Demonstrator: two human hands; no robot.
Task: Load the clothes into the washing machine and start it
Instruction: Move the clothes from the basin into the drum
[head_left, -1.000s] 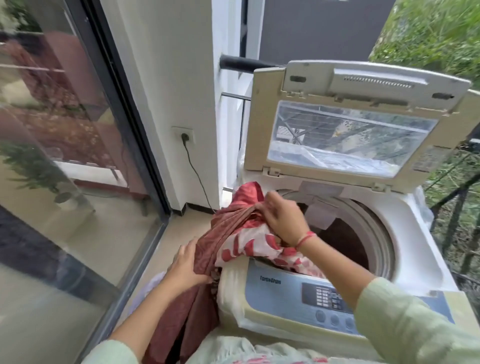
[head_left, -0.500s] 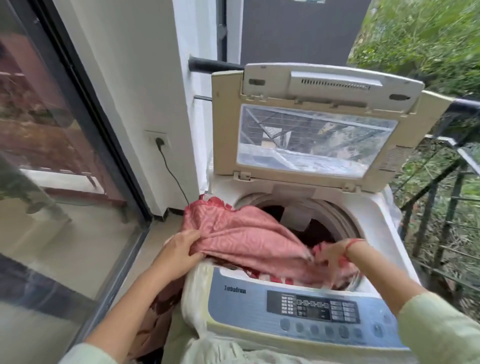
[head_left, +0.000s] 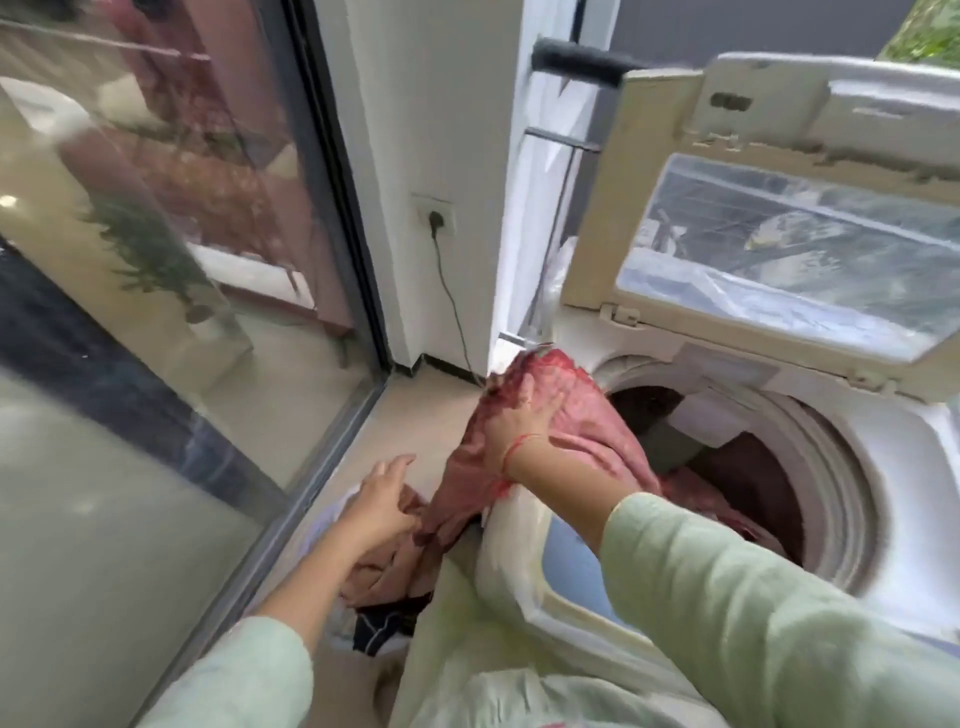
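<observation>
Balcony flooring ran beside a glass sliding door (head_left: 156, 260) on the left; a top-loading washing machine (head_left: 893, 545) stood on the right, lid (head_left: 613, 218) raised. Dark red garments (head_left: 748, 467) already lay in the drum (head_left: 836, 467). The pink cloth (head_left: 587, 431) was draped over the machine's near-left rim, one end inside the drum, the other trailing down to a laundry pile (head_left: 384, 577) on the floor. The right hand (head_left: 524, 415) gripped the cloth at the rim, fingers closed over a bunched fold, thumb hidden. The left hand (head_left: 382, 499) was low at the trailing end, fingers apart and relaxed, holding nothing; contact with the fabric could not be confirmed. The step in hand appeared to be feeding this cloth into the drum. For a clean transfer, the left hand needed to gather the trailing end and lift it clear of the pile, so that nothing else was dragged up, while the right hand carried the bunch over the rim. The cloth needed to fall loosely, with no hem left on the rim where the lid would trap it.
</observation>
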